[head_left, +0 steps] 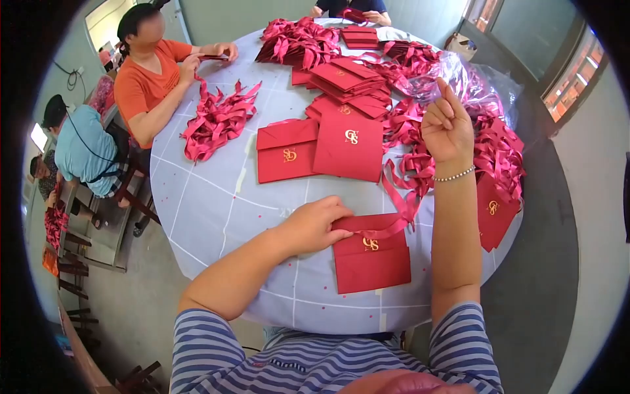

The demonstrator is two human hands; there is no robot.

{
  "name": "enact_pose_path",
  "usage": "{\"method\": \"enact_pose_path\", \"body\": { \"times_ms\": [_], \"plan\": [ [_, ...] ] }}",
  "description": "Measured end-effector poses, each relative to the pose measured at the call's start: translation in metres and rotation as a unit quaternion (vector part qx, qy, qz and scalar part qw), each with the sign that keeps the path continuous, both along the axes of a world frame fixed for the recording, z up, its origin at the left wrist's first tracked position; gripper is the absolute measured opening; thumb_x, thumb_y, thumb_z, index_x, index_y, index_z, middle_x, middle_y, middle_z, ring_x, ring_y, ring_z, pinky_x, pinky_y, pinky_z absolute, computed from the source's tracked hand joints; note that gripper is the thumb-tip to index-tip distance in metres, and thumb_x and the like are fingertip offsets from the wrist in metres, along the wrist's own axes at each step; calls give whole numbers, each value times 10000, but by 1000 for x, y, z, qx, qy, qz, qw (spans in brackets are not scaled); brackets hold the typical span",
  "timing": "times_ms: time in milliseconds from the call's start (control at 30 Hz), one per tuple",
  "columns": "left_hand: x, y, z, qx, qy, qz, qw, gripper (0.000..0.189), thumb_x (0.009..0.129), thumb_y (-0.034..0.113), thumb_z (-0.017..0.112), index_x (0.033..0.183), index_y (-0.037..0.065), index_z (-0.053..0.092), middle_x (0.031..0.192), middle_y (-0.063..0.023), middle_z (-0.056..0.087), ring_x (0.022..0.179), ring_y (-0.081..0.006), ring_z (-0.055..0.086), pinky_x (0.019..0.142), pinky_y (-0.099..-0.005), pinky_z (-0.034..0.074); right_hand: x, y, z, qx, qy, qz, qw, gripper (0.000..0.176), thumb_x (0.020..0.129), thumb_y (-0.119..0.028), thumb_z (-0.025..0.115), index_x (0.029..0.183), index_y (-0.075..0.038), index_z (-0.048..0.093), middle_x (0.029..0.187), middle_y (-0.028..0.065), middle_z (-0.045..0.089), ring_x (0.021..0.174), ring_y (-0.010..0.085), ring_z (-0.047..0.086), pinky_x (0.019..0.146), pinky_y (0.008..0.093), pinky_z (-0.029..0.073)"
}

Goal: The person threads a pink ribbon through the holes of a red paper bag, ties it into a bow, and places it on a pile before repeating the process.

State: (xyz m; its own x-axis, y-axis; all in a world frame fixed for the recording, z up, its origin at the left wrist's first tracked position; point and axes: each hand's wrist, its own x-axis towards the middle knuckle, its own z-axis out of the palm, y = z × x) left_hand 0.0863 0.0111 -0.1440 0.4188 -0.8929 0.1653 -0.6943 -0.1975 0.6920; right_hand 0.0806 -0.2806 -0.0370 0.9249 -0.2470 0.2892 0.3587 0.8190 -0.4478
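Note:
A flat red paper gift bag (373, 269) with a gold monogram and a folded-up lower panel lies on the table before me. My left hand (318, 223) grips its upper left corner, thumb on top. A dark pink ribbon (387, 230) runs across the bag from near that thumb and bends up to the right. Raised over the ribbon pile is my right hand (447, 125), its fingers curled and pressed together; whether anything is between them cannot be made out. Beyond my left hand lie more flat red bags (349, 148).
Ribbon-trimmed bags (492, 157) crowd the right side, with clear plastic wrap (459, 75) behind. A loose ribbon heap (220, 121) lies at left on the round table's checked cloth (216, 223). A person in orange (154, 82) and another person (351, 10) handle red items.

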Motion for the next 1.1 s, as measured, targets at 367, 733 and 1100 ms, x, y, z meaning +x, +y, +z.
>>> {"method": "enact_pose_path", "body": {
  "times_ms": [367, 733, 1100],
  "plan": [
    [2, -1, 6, 33, 3, 4, 999, 359, 839, 270, 726, 1110, 49, 645, 986, -102, 577, 819, -267, 616, 741, -372, 506, 25, 7, 25, 29, 6, -45, 999, 162, 967, -137, 603, 1074, -22, 641, 554, -52, 391, 453, 36, 313, 437, 186, 252],
    [2, 1, -1, -21, -55, -7, 998, 332, 843, 248, 729, 1103, 55, 658, 959, -84, 572, 761, -219, 601, 699, -337, 499, 39, 10, 25, -4, -1, 9, 1000, 159, 973, -142, 592, 1067, -23, 640, 565, -56, 411, 456, 34, 326, 445, 184, 261],
    [2, 0, 0, 11, -18, -6, 1000, 347, 810, 254, 745, 1075, 46, 660, 1006, -117, 597, 926, -303, 616, 803, -393, 507, 18, 15, 25, 13, 21, -29, 999, 194, 995, -107, 544, 1129, 14, 615, 582, -51, 359, 481, 42, 304, 464, 185, 275]
  ]
}}
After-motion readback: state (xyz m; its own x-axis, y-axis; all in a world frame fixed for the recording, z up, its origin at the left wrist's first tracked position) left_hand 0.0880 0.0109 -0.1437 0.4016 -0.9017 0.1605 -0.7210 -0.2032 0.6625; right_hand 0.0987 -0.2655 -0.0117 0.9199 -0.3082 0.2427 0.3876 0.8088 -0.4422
